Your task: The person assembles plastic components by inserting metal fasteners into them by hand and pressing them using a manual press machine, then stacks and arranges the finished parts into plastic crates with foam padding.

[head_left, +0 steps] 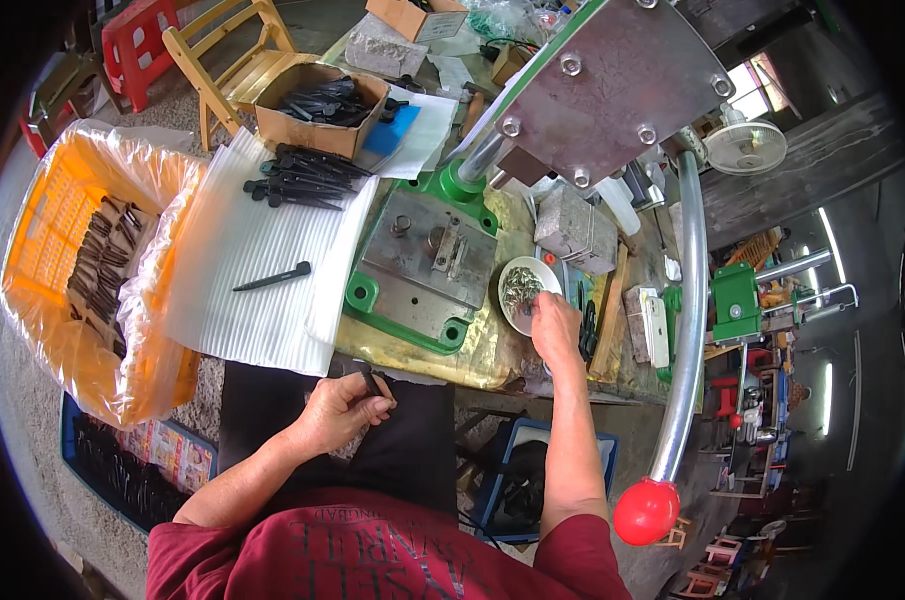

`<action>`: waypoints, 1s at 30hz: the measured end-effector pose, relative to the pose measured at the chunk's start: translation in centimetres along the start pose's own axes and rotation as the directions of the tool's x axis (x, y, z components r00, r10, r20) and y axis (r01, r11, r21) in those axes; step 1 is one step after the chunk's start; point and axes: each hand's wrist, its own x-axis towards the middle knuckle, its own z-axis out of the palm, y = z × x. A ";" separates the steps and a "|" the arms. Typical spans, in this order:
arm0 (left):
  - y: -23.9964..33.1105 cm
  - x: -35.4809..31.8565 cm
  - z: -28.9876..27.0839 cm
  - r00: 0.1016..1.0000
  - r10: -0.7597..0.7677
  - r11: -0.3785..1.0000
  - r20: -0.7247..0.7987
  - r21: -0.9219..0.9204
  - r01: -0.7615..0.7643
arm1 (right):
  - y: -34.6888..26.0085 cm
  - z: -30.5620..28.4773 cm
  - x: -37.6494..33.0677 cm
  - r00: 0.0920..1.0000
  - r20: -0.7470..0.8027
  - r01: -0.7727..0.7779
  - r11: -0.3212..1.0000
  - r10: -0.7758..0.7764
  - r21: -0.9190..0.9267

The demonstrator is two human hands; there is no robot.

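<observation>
One slim black plastic piece (374,383) sits pinched in the left hand (337,410), low over the lap, just below the counter (492,350) edge. Beyond the hands stands a green-based press (427,265) on the yellowed, cluttered counter in a workshop. The right hand (555,325) dips curled fingertips into a small white bowl (525,290) of tiny metal parts.

Tiny bowl (525,290) contents, indistinct beneath right hand (555,328) fingertips.
</observation>
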 end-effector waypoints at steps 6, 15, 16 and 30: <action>0.0 0.0 0.3 1.000 0.029 1.000 0.006 0.004 -0.029 | -0.6 -0.8 0.4 0.991 0.106 0.087 0.990 -0.075 -0.112; 0.0 -0.2 0.2 1.000 0.017 1.000 0.006 0.006 -0.017 | 0.7 -0.3 -0.6 0.994 -0.099 0.003 0.927 0.037 0.375; 0.1 -0.2 0.2 1.000 0.017 1.000 0.005 -0.006 -0.017 | 0.7 -0.3 -0.7 0.988 -0.122 -0.025 0.889 0.090 0.457; -0.2 -0.3 0.5 1.000 0.007 0.998 -0.020 -0.059 -0.008 | 1.5 -0.3 -1.3 0.970 0.130 -0.211 0.441 0.206 0.872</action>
